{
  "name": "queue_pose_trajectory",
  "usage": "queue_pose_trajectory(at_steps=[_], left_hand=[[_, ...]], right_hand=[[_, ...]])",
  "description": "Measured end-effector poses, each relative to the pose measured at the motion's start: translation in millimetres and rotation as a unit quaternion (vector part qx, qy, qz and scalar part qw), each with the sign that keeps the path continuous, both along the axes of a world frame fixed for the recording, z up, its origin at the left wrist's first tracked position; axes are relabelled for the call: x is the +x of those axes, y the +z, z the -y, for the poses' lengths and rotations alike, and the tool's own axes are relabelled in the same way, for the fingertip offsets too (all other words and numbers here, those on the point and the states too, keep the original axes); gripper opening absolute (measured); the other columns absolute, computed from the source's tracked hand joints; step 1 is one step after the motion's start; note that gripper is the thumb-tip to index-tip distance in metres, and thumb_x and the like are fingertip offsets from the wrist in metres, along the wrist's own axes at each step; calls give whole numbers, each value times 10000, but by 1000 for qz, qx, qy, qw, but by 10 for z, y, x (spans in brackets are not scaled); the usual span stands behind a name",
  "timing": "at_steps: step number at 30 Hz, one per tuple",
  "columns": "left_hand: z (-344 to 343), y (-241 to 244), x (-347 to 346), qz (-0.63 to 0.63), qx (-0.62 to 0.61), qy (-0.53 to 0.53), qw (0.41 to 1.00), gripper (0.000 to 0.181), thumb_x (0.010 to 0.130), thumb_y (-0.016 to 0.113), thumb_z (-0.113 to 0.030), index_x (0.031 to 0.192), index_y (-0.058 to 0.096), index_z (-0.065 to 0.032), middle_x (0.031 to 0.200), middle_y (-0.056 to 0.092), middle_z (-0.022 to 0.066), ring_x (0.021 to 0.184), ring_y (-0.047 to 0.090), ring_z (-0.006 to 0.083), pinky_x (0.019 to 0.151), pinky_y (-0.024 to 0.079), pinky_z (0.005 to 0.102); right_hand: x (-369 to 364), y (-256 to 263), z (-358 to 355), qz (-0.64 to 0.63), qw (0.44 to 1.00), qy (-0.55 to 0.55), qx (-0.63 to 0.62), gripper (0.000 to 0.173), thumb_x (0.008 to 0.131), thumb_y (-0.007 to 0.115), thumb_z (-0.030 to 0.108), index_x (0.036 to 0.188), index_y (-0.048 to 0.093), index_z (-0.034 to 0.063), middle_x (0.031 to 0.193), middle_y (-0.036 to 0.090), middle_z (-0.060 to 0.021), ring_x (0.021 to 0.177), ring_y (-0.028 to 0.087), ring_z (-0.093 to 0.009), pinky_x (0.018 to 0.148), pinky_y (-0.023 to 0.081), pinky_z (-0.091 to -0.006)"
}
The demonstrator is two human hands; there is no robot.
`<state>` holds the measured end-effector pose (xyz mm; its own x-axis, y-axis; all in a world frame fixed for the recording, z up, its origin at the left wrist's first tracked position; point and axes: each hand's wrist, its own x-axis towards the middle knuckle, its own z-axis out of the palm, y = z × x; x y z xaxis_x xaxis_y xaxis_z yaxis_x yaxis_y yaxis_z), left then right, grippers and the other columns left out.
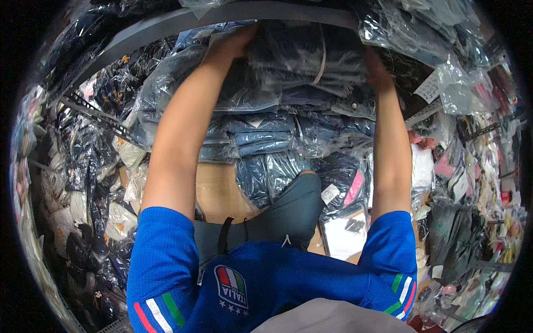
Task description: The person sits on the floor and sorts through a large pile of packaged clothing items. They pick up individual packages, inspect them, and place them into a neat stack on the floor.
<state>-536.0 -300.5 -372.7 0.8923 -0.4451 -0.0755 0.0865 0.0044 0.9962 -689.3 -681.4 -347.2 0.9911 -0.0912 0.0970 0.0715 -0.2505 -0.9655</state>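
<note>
Both arms reach up and forward to a shelf stacked with folded dark garments in clear plastic. My left hand (245,39) is at the left side of a dark tied bundle of clothes (300,58), blurred and in shadow. My right hand (378,68) is at the right side of the same bundle, also dim. A light strap runs across the bundle. The fingers of both hands are hard to make out, so a firm hold cannot be told. Under the bundle lie folded blue denim garments (264,139) in plastic.
A grey metal shelf beam (266,11) crosses above the hands. Perforated shelf uprights (98,114) stand at the sides. Bagged garments (91,175) fill the left and right. Below are a wooden board (218,191) and a white package (343,237) near my knee.
</note>
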Motion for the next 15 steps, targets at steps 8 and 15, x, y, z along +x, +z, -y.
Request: queue_pose_trajectory(at_steps=[8, 15], left_hand=[[197, 178, -170, 33, 372, -40, 927, 717, 859, 531, -612, 1264, 551, -21, 1241, 585, 223, 1067, 622, 365, 841, 533, 542], [-149, -308, 303, 480, 586, 11, 653, 490, 933, 457, -483, 1151, 615, -73, 1152, 599, 211, 1065, 555, 417, 941, 440, 527]], right_hand=[[83, -99, 130, -76, 859, 99, -496, 652, 807, 519, -89, 1418, 429, 121, 1159, 577, -103, 930, 600, -214, 814, 522, -318], [1275, 212, 145, -49, 943, -124, -304, 499, 843, 692, 418, 1186, 604, 67, 850, 609, -54, 767, 576, -153, 687, 498, -315]])
